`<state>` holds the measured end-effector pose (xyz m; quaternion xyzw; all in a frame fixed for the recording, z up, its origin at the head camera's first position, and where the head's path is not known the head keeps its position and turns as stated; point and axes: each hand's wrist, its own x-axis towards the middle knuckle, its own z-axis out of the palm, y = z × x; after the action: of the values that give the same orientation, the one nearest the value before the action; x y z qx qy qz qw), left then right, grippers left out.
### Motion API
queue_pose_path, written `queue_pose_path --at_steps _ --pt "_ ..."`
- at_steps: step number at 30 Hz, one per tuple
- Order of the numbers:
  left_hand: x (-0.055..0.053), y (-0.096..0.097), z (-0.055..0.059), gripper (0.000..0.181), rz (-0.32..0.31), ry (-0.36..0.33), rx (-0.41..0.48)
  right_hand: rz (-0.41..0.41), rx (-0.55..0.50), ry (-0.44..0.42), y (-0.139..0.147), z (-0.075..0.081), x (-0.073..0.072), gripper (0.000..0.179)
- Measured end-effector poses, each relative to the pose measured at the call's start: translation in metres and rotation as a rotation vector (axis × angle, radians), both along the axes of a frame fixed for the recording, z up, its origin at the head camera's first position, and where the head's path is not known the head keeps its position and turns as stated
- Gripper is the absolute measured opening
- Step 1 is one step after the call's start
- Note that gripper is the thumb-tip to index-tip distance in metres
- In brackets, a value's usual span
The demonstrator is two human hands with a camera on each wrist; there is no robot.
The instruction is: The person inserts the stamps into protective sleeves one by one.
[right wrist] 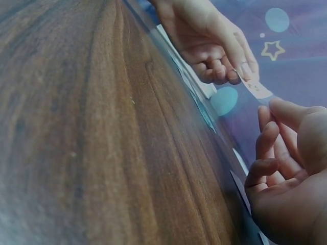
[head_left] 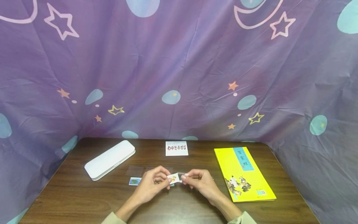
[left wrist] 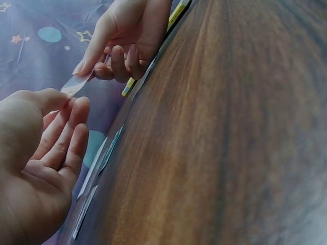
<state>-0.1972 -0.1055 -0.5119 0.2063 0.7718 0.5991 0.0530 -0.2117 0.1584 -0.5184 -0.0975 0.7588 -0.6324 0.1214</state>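
Between thumb and fingers, my left hand (head_left: 152, 183) pinches a small stamp-like white card (head_left: 173, 178) with a yellowish picture. My right hand (head_left: 202, 183) pinches a clear plastic sleeve (head_left: 181, 174) at the card's right end. Card and sleeve meet between the two hands, above the table; how far one lies inside the other I cannot tell. The left wrist view shows the sleeve (left wrist: 77, 83) as a shiny strip, and the right wrist view shows the card (right wrist: 258, 90) from the side. A blue-green picture card (head_left: 134, 181) lies beside my left hand; another piece is mostly hidden beneath it.
Flat clear sleeves (head_left: 135, 170) lie just beyond my hands on the wooden table (head_left: 70, 199). At the left is a white case (head_left: 110, 159), at the right a yellow book (head_left: 251, 180). A white card with red writing (head_left: 176, 148) lies near the back, before a purple curtain (head_left: 179, 62).
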Motion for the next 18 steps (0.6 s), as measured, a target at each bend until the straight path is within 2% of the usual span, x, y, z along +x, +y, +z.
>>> queue_pose_path --at_steps 7,11,18 --pt "-0.0004 -0.0003 0.0002 0.019 0.003 -0.02 -0.028 0.014 0.019 -0.006 0.0007 0.0001 -0.0001 0.026" --pt "-0.0004 -0.0005 0.0 0.019 0.003 -0.007 -0.042 0.029 0.015 -0.006 0.0006 -0.0005 0.0002 0.025" --pt "-0.0001 0.0004 -0.0013 0.019 -0.012 -0.002 -0.015 0.078 -0.028 0.013 -0.001 0.0017 0.0038 0.026"
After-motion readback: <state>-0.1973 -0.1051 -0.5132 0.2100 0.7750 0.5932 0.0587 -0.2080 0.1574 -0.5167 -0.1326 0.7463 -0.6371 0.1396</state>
